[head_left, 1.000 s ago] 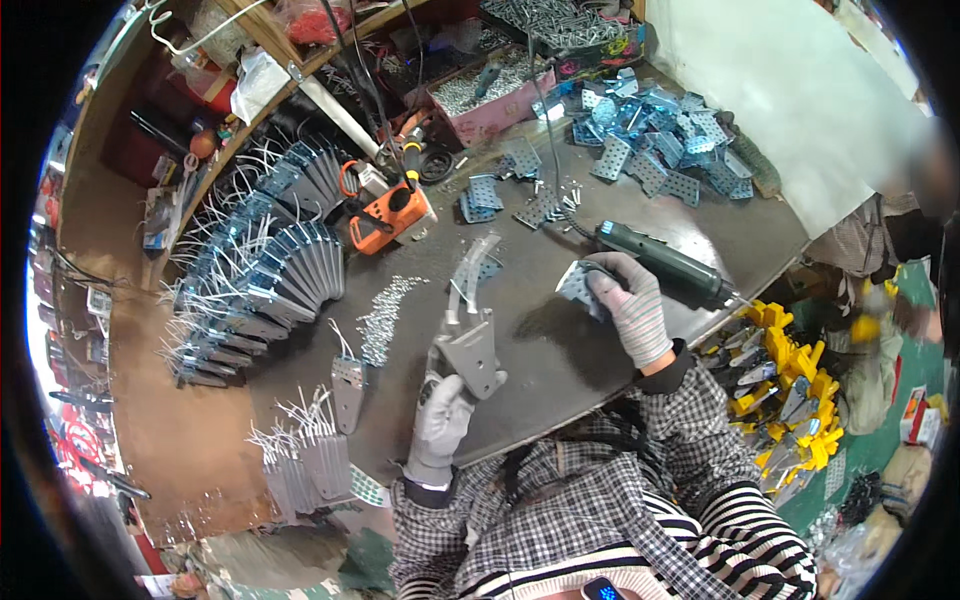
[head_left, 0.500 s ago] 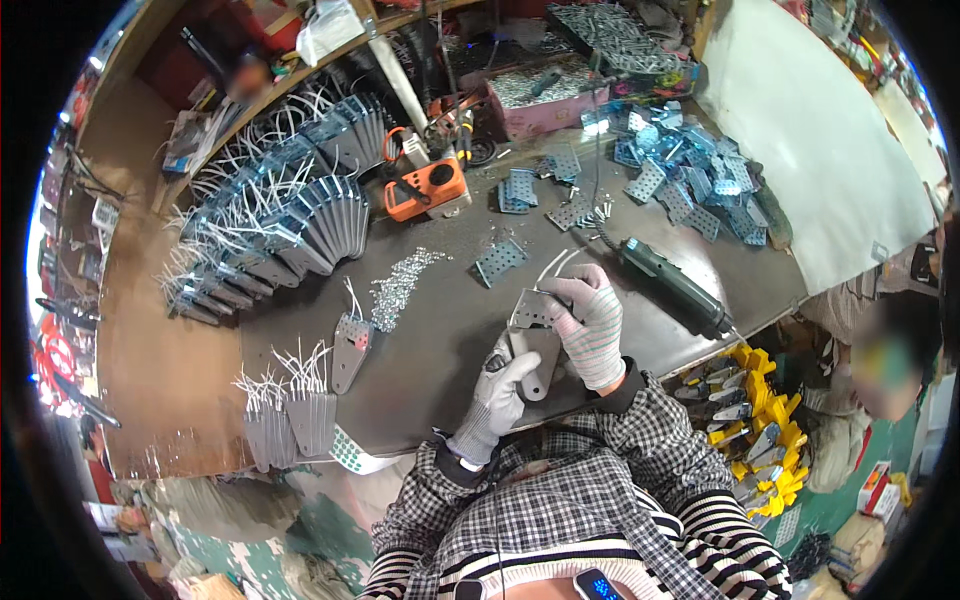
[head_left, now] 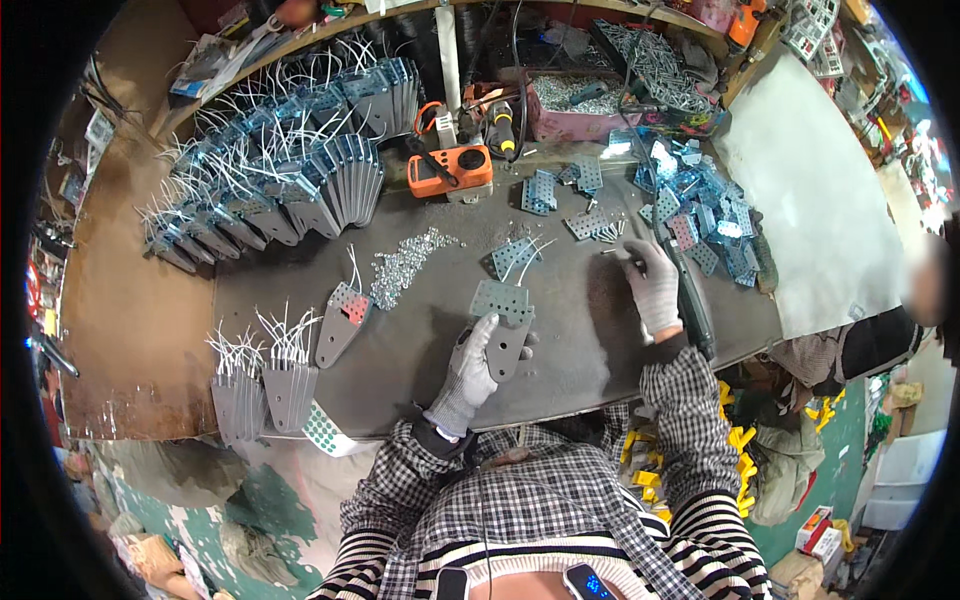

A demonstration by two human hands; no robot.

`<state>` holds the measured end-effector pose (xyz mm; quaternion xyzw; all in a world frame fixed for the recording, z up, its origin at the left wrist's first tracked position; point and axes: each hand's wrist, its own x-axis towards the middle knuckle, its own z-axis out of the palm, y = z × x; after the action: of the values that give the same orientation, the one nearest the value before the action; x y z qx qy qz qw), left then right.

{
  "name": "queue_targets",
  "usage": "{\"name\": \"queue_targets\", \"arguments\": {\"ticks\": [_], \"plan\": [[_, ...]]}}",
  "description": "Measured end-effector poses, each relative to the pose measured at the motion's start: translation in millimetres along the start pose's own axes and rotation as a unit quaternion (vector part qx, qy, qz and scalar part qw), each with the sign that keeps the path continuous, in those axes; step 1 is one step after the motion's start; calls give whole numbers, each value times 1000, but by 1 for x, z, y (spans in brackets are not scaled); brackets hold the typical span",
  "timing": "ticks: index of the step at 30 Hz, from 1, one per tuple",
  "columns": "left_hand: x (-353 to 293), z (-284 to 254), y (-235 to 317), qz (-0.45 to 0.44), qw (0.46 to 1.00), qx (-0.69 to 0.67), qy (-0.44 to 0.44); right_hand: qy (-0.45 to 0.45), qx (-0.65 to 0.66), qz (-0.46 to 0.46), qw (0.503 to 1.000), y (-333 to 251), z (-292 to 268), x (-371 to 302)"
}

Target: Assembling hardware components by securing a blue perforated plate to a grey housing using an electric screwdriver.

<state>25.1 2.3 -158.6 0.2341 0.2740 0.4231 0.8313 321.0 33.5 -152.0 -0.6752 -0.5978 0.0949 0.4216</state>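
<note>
My left hand (head_left: 468, 372) grips a grey tapered plate (head_left: 506, 352) near the front of the bench. A bluish perforated bracket (head_left: 499, 298) lies against the plate's top end, and two white wires rise from there. My right hand (head_left: 655, 288) is apart from it, to the right, with thumb and fingers pinched. What looks like a small screw (head_left: 609, 252) shows at its fingertips, just below a few loose screws (head_left: 607, 236). Beside that hand lies a black electric screwdriver (head_left: 692, 312), partly hidden by the hand and sleeve.
Rows of finished-looking plates (head_left: 290, 195) with white wires stand at the back left; more stacks (head_left: 290, 395) sit front left. Small metal fasteners (head_left: 405, 265) are scattered mid-bench. An orange device (head_left: 447, 172), a pink box (head_left: 570, 122) and a heap of blue brackets (head_left: 705, 205) lie farther back.
My right hand has left the plate and bracket and reached right and away, toward the loose screws. My left hand still holds the plate, now alone, slightly farther left.
</note>
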Motion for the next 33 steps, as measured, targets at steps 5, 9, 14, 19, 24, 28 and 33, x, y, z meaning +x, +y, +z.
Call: {"name": "queue_targets", "arguments": {"ticks": [5, 9, 14, 19, 24, 28, 33], "plan": [[-1, 3, 1, -38, 998, -38, 12, -54, -205, -159, 964, 6, 11, 33], [-4, 1, -1, -1, 999, -29, 24, -194, -287, -40, 937, -11, 20, 29], [-4, 11, -1, -17, 999, 0, 47, -193, -206, -7, 959, -9, 12, 26], [-2, 14, 6, -26, 997, 18, 76, -139, 9, 45, 989, 12, -9, 22], [-3, 20, 9, -12, 994, 66, 88, -135, 271, 165, 939, -3, -24, 0], [4, 18, 2, 4, 994, 57, 88, -118, -46, 22, 992, 23, -21, -16], [5, 16, 1, 0, 995, 61, 82, -168, -269, -3, 948, 10, -30, -15]]}}
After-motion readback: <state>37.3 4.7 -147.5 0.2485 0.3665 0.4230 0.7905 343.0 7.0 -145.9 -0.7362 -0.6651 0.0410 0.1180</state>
